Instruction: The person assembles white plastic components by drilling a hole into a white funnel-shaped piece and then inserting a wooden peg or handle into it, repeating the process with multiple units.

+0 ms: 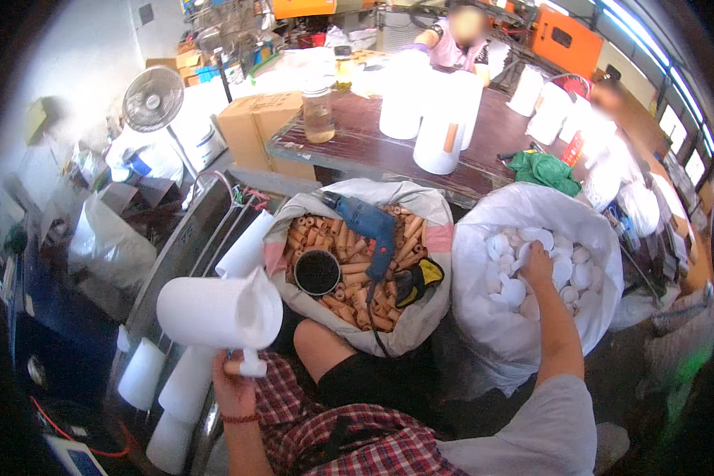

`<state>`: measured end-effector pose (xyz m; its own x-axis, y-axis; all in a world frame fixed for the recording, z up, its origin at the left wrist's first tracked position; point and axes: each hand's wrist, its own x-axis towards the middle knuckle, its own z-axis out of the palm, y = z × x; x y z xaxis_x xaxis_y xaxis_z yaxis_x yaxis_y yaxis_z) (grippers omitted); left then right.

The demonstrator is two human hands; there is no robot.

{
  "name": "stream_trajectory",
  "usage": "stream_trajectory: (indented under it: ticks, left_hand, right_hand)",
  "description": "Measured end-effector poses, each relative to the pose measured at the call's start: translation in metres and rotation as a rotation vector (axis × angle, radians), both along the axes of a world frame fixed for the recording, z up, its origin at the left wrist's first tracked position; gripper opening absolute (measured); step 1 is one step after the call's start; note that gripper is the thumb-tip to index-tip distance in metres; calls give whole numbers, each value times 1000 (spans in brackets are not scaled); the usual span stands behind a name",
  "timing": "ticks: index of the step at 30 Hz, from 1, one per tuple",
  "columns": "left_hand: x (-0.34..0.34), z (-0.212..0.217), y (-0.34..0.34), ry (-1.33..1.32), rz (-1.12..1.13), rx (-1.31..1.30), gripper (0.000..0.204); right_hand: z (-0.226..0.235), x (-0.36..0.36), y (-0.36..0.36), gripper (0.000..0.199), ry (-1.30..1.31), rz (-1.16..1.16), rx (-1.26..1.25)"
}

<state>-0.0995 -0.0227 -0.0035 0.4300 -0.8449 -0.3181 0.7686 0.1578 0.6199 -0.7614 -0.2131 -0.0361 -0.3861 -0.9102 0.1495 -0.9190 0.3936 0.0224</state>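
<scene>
while hands (539, 266) sit apart, left (234, 386) holds pitcher (205, 311).

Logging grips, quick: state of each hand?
Left hand: closed, holding the white jug.
Right hand: touching round white pieces; whether it grips one, cannot tell.

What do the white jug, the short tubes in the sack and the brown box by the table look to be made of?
White jug: probably plastic, smooth, fairly matt, being evenly opaque white; coated metal is possible.
Short tubes: perhaps wood, dull, judging by tan colour; grain unclear.
Brown box: likely cardboard, matt, with flat tan faces.
</scene>
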Motion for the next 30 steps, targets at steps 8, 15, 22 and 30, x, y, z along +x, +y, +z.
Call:
stream_trajectory:
  ticks: [8,15,22,30]
  left_hand:
    - [1,-9,-6,47,79,24,10]
    - [3,1,-4,56,56,-108,20]
    - [-4,5,4,22,-35,-142,34]
    - [-4,33,24,-34,111,-73,33]
  right_hand:
    - [63,38,29,83,-1,108,121]
    - [145,187,50,73,-602,550,-217]
    - [197,431,85,72,-838,1275,-13]
    - [198,491,91,75,-704,1463,32]
